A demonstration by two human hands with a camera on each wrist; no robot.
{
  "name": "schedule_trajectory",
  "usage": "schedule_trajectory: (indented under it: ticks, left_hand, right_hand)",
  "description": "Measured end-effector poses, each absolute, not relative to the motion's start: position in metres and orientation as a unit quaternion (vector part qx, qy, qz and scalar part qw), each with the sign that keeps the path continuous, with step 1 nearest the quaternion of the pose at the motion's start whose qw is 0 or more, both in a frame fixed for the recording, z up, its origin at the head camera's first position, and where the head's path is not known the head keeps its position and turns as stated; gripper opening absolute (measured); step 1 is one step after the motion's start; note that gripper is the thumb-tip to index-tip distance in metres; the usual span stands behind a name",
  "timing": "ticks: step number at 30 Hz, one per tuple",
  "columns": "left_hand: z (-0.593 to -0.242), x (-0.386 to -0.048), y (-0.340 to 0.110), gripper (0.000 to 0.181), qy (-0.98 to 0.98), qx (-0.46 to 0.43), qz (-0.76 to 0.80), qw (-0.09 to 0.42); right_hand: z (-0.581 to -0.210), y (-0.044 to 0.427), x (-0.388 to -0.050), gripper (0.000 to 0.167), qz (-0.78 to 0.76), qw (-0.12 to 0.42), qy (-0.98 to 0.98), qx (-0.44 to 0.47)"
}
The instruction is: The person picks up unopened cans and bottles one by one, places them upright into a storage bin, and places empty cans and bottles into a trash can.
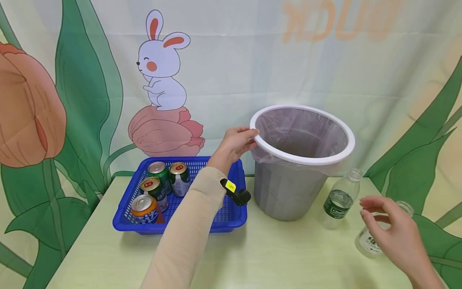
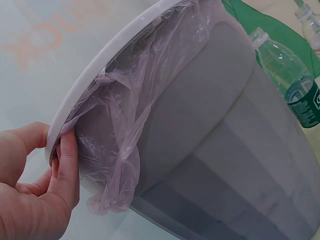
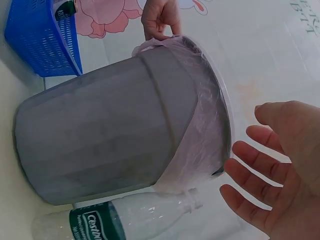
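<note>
My left hand (image 1: 236,145) pinches the white rim (image 1: 303,159) of a grey bin (image 1: 285,192) lined with a thin pinkish bag, thumb on top and fingers beneath. In the left wrist view that hand (image 2: 40,185) grips the rim beside the bunched liner (image 2: 122,150). My right hand (image 1: 398,237) is held at the right with relaxed fingers and nothing in it, in front of a clear bottle (image 1: 369,243) that it partly hides. A green-labelled bottle (image 1: 338,202) stands upright between bin and right hand. In the right wrist view the hand (image 3: 275,160) is near the bin's rim.
A blue basket (image 1: 120,218) on the left of the table (image 1: 274,257) holds several cans, an orange one (image 1: 146,210) nearest the front. My left forearm crosses over its right part. Behind the table hangs a printed cloth (image 1: 223,60) with a rabbit and flowers.
</note>
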State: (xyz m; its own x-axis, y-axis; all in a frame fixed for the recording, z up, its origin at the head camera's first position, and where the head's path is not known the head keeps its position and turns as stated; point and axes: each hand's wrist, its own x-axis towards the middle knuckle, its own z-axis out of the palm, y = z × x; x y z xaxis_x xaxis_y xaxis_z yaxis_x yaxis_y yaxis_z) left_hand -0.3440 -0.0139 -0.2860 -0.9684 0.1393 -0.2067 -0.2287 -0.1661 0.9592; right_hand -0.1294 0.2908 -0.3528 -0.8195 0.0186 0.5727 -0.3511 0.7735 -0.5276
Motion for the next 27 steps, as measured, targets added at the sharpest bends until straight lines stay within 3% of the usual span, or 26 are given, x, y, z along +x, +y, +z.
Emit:
schedule_trajectory:
  ticks: [27]
  left_hand:
    - [-0.285, -0.344, -0.014, 0.043, 0.633, -0.041, 0.763, 0.123]
  right_hand:
    - [-0.413, 0.324, -0.106, 0.025, 0.391, 0.299, -0.845, -0.209]
